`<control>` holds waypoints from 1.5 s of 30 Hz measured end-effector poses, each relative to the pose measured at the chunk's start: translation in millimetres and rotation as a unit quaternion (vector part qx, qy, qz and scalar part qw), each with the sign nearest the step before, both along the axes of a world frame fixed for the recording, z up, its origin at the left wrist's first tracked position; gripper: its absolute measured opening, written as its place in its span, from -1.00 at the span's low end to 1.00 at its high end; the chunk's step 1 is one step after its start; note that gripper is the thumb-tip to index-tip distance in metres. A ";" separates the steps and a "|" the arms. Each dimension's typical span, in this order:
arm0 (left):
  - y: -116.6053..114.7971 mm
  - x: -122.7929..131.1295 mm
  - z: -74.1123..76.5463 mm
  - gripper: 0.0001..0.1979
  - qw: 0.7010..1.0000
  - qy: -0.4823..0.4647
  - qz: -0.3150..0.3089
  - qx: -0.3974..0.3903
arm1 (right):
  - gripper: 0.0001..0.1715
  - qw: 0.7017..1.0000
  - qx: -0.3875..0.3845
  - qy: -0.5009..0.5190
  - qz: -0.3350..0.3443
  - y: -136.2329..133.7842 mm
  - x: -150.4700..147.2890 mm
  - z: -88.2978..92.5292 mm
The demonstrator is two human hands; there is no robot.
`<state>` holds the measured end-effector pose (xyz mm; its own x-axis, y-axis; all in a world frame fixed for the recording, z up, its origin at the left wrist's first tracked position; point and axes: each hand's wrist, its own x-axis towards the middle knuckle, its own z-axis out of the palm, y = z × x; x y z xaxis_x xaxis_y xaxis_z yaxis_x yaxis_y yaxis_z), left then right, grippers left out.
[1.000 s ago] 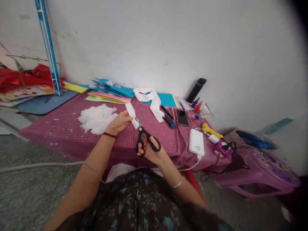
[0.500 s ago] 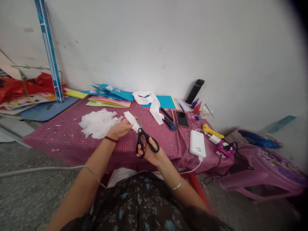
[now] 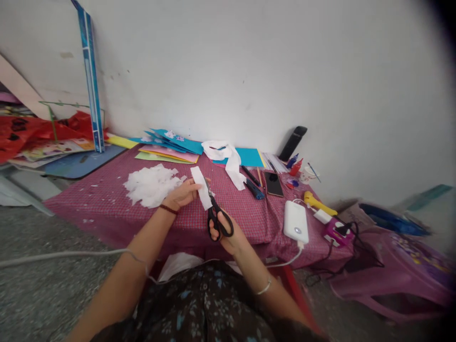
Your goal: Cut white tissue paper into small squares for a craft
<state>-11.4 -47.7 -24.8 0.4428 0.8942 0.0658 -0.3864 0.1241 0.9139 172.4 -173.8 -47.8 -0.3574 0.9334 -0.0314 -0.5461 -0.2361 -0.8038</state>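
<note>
My left hand [image 3: 183, 194] pinches a white paper strip [image 3: 200, 186], which slants from upper left to lower right. Black-handled scissors [image 3: 220, 223] are in my right hand [image 3: 228, 232], with fingers through the loops. Their blades point up and away, close along the right side of the strip; whether they touch it I cannot tell. A loose heap of cut white paper pieces [image 3: 151, 185] lies left of my left hand. Beyond my hands, a longer white strip [image 3: 233, 166] trails over a blue sheet [image 3: 249, 156].
Coloured card sheets [image 3: 171, 154] are stacked at the back. To the right lie a utility knife [image 3: 254, 190], a phone [image 3: 273, 184], a white power bank [image 3: 295, 222] with a cable, and paint bottles [image 3: 295, 167]. A purple stool [image 3: 377, 280] stands beside the table.
The paper strip has straightened and now reaches lower, past the scissor blades. The scissors have turned more upright. The whole view has shifted slightly.
</note>
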 end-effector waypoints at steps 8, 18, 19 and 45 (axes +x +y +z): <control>8.9 3.5 -0.6 -0.75 0.992 -0.030 0.116 -0.049 | -0.47 1.000 -0.008 -0.013 -0.007 -0.8 -1.9 -2.6; 8.4 -0.5 -0.6 -0.72 0.994 -0.013 0.104 -0.031 | -0.50 0.994 -0.063 0.069 0.060 3.6 4.1 2.5; 8.1 0.0 -0.8 -0.71 0.995 -0.010 0.098 -0.029 | -0.49 0.994 -0.062 0.070 0.061 4.5 4.1 2.1; 9.7 -3.0 -9.9 -0.74 0.996 0.082 0.032 -0.002 | -0.49 0.986 -0.103 0.109 0.076 3.5 1.4 0.9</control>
<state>-14.5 -38.0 -34.7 0.3888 0.9213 -0.0060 -0.2387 0.1070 0.9652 173.9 -170.3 -46.9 -0.5110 0.8509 -0.1219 -0.6465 -0.4739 -0.5979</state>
